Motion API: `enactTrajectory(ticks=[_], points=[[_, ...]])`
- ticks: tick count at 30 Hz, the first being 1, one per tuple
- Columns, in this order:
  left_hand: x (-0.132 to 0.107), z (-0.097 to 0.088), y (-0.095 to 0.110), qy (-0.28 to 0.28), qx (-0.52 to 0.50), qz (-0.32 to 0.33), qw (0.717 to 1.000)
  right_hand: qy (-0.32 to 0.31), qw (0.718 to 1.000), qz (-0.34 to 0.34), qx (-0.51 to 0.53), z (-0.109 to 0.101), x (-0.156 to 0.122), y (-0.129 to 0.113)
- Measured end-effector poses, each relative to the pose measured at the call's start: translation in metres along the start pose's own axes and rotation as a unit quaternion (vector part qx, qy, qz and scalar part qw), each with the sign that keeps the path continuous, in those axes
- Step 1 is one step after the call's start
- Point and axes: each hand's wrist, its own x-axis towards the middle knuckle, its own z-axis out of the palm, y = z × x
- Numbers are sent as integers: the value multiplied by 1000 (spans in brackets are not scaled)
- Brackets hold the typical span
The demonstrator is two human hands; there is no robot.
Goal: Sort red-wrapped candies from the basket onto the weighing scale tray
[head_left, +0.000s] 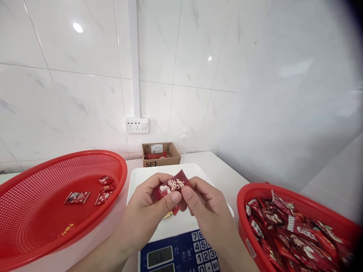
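Observation:
A dark red packet (173,185) with cream Chinese lettering is stretched between my two hands, above a digital scale (161,232). My left hand (147,207) pinches its left end, thumb on the front. My right hand (206,206) grips the right end the same way. Beneath my fingers, a gold-coloured wrapper (168,215) and a bit of red show near the scale's white plate, mostly hidden. The scale's blue panel (185,247), with number keys and a grey display, faces me below my wrists.
On the left stands a large red basket (113,160) with a few small packets inside. Another red basket (242,211), at the right, is heaped with dark red packets. A cardboard box (163,161) and a clear plastic bottle (183,141) stand by the tiled wall.

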Motion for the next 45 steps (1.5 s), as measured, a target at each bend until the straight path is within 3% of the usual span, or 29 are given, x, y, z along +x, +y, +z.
enactTrajectory(ticks=[6,11,16,21,27,39,43,45], points=[[-3,-4,7,-37,11,18,999,-83,996,-12,-13,-5,-2,0],[-4,-3,7,-52,-8,18,998,-79,996,-20,-45,-6,-4,-1],[0,-2,6,-80,-27,-7,996,-64,998,-13,9,-4,-4,-2],[-2,-2,6,-90,22,-2,996,-80,996,-9,43,-3,-3,-3],[-6,-4,6,-76,52,4,996,-97,995,-20,-5,-4,-4,-6],[3,1,5,-30,79,4,996,-41,998,-13,-42,-5,-2,-6],[3,-3,7,-4,158,-1,987,-46,989,-11,-138,-12,-1,-3],[4,-8,10,16,259,4,966,-60,978,-11,-202,-18,1,-2]])
